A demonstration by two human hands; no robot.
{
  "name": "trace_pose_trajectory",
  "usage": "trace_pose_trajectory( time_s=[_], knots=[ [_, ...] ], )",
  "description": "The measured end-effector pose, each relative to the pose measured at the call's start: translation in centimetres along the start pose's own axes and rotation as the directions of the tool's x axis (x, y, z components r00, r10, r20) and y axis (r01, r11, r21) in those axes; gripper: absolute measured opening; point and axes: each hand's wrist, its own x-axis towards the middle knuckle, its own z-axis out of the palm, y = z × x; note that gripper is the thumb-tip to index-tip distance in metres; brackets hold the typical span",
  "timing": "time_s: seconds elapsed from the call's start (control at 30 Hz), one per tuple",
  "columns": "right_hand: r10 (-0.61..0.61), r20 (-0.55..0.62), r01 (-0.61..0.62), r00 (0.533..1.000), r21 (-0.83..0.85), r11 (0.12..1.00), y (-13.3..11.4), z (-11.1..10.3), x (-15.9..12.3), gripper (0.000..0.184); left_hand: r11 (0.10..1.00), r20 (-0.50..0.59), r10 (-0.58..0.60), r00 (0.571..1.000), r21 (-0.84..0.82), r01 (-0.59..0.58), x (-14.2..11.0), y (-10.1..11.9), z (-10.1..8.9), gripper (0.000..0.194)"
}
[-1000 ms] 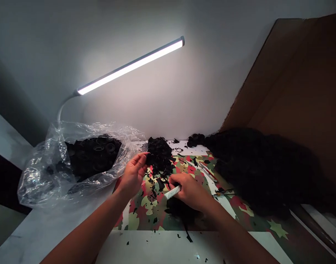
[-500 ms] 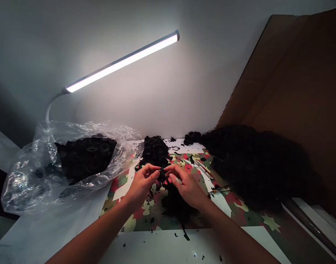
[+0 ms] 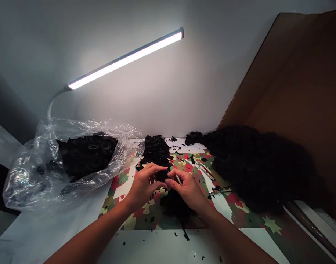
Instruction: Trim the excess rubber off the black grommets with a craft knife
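Between my two hands, over the camouflage-patterned sheet (image 3: 134,220), is a small black rubber-looking piece (image 3: 161,176). My left hand (image 3: 145,183) grips it from the left, with the thumb below and the fingers above. At its right edge, my right hand (image 3: 186,186) pinches with thumb and forefinger; the exact shape of the piece is partly hidden. Just beyond my fingers lies a heap of black scraps (image 3: 156,148). Under and below my right hand sits another dark heap (image 3: 177,205), too dark to make out singly.
A clear plastic bag (image 3: 21,183) of black ring-shaped parts (image 3: 86,154) stands left. On the right, a large black pile (image 3: 256,168) rests against cardboard (image 3: 294,77). Tweezers-like tools (image 3: 205,170) lie beside it. A lit tube lamp (image 3: 126,58) hangs above.
My left fingers and thumb have spread wider around the black piece, which shows more of its dark face. My right fingers have curled at its edge. The view has shifted slightly.
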Motion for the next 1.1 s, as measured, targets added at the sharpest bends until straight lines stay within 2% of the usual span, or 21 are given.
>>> trace_pose_trajectory(
  time_s=[0.1, 0.2, 0.3, 0.4, 0.57, 0.7, 0.83, 0.93, 1.03, 1.1],
  knots=[
    [0.027, 0.002, -0.027, 1.000, 0.001, 1.000, 0.1, -0.1, 0.1, 0.024, 0.998, -0.036, -0.034, 0.999, -0.059, 0.032, 0.1, 0.4, -0.3, 0.028],
    [0.039, 0.012, -0.040, 0.999, 0.026, 0.999, 0.5, -0.1, 0.3, 0.029, 0.985, -0.098, -0.123, 0.988, -0.135, 0.110, 0.1, 0.8, -0.3, 0.023],
    [0.023, 0.021, -0.023, 1.000, 0.022, 0.999, 0.8, -0.2, 0.3, 0.031, 0.976, -0.102, -0.181, 0.978, -0.141, 0.166, 0.0, 0.9, -0.1, 0.018],
    [-0.028, 0.010, 0.028, 1.000, -0.059, 0.998, 0.8, -0.3, 0.2, 0.032, 0.969, -0.098, -0.211, 0.973, -0.151, 0.195, 0.0, 0.7, 0.0, 0.012],
    [-0.189, -0.090, 0.160, 0.978, -0.262, 0.952, 0.4, -0.2, 0.1, 0.024, 0.962, -0.044, -0.246, 0.968, -0.138, 0.238, -0.2, 0.5, 0.4, 0.010],
    [-0.247, -0.041, 0.212, 0.968, -0.388, 0.897, 0.4, 0.2, -0.2, 0.007, 0.974, -0.026, -0.224, 0.974, -0.044, 0.222, -0.4, 0.4, 0.7, 0.010],
    [-0.297, 0.048, 0.280, 0.954, -0.501, 0.819, 0.5, 0.3, -0.2, 0.018, 0.978, 0.031, -0.206, 0.978, 0.032, 0.205, -0.6, 0.8, 0.7, 0.008],
    [-0.357, 0.120, 0.360, 0.926, -0.562, 0.744, 0.6, 0.2, 0.0, 0.024, 0.982, 0.098, -0.185, 0.978, 0.053, 0.180, -0.7, 1.3, 0.7, 0.012],
    [-0.415, 0.071, 0.370, 0.907, -0.603, 0.706, 0.6, 0.6, 0.2, 0.024, 0.985, 0.095, -0.139, 0.986, 0.112, 0.128, -0.7, 1.4, 0.9, 0.017],
    [-0.388, 0.023, 0.327, 0.921, -0.585, 0.742, 0.6, 0.9, 0.3, 0.021, 0.977, 0.054, -0.059, 0.997, 0.209, 0.046, -0.8, 1.1, 1.2, 0.015]
  ],
)
